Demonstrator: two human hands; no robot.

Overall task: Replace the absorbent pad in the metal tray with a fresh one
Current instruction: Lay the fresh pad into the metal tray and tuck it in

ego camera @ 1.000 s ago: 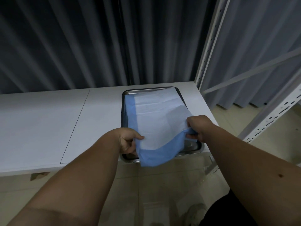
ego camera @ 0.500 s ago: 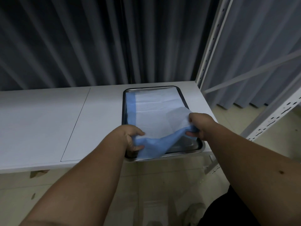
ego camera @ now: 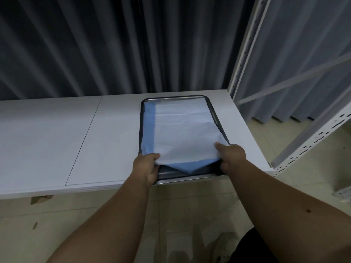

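Hands grip the near corners of the absorbent pad (ego camera: 182,133): left hand (ego camera: 147,166) pinches the near-left corner, right hand (ego camera: 230,155) the near-right. Pad lies white side up in the metal tray (ego camera: 213,112) at the bench's (ego camera: 57,139) near-right edge, blue underside sagging between them.

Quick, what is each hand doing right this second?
Left hand: closed, gripping the near left corner of the pad in the tray.
Right hand: closed, gripping the pad's near right corner.
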